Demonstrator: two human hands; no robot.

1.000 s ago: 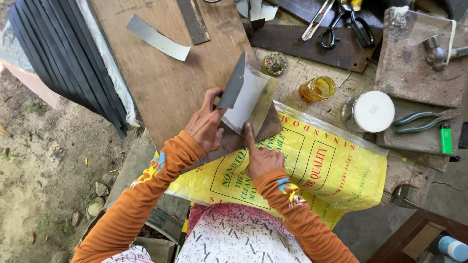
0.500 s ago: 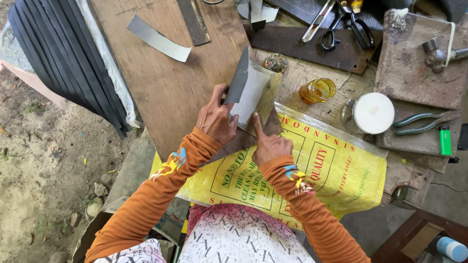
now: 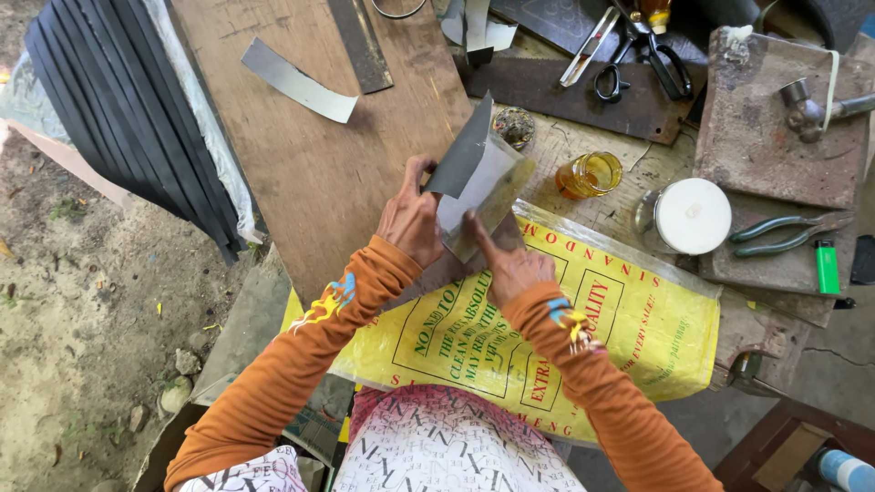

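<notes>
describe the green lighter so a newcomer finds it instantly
Start at the yellow printed sack spread across the bench and look past its right end. Beside the green-handled pliers lies the lighter, a small upright bright-green stick, much brighter than the dull pliers handles.

A cluttered workbench [image 3: 602,214] carries a brown wooden board [image 3: 319,155] at upper left, a yellow printed sack [image 3: 629,337] in the centre, and rusty metal plates [image 3: 775,137] at upper right.

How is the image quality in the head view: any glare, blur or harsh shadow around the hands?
Head view: soft, even daylight, no harsh shadows; left hand and right hand sharp, no motion blur; mild sheen on the bent metal sheet and yellow sack; slight wide-angle stretch at the edges.
</notes>
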